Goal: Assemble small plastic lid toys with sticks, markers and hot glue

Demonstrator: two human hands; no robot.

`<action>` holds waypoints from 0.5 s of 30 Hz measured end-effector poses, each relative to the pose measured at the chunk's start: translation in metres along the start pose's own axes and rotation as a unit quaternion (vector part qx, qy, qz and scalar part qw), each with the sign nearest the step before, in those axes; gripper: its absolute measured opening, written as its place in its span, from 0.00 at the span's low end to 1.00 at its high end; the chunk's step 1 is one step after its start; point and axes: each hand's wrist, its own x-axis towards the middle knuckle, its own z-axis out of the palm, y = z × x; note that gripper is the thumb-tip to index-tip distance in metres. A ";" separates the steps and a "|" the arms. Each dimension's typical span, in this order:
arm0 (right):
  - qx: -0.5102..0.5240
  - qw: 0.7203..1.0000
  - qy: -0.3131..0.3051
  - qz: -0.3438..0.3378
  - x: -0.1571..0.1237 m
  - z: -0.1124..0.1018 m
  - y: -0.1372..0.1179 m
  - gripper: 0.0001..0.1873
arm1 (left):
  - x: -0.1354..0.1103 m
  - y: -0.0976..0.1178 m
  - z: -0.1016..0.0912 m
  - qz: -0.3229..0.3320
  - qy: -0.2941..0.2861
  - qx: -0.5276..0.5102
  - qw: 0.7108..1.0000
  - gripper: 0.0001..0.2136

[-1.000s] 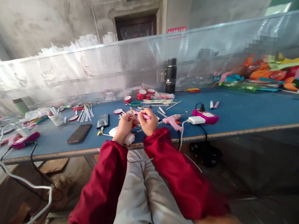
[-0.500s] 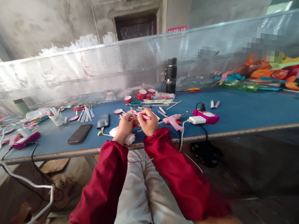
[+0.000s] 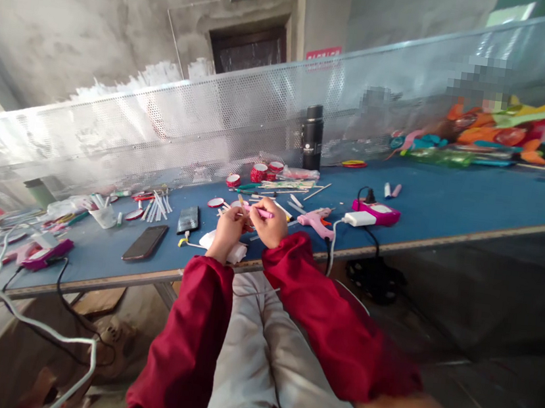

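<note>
My right hand is closed around a pink pen, its tip pointing left toward my other hand. Pinched in my left hand is a thin wooden stick, its upper end showing above the fingers. The two hands are close together over the table's front edge, and the spot where pen and stick come near each other is partly hidden by fingers. A white soft packet lies below my left wrist. To the right of my hands rests a pink glue gun with its cord hanging off the edge.
Two phones lie to the left on the blue table. Behind my hands are red tape rolls and a black bottle. A magenta power strip sits right; balloons pile up farther along.
</note>
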 end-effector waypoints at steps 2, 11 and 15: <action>-0.006 1.000 0.013 0.008 0.000 0.000 0.000 0.09 | 0.000 0.000 0.000 0.001 0.002 0.009 1.000 0.02; -0.002 1.000 0.004 0.005 0.000 0.001 0.001 0.09 | 0.001 -0.003 0.000 0.009 0.000 0.000 1.000 0.03; -0.015 0.999 0.025 0.017 0.000 0.000 0.000 0.09 | 0.002 -0.003 -0.001 0.006 -0.005 0.008 1.000 0.02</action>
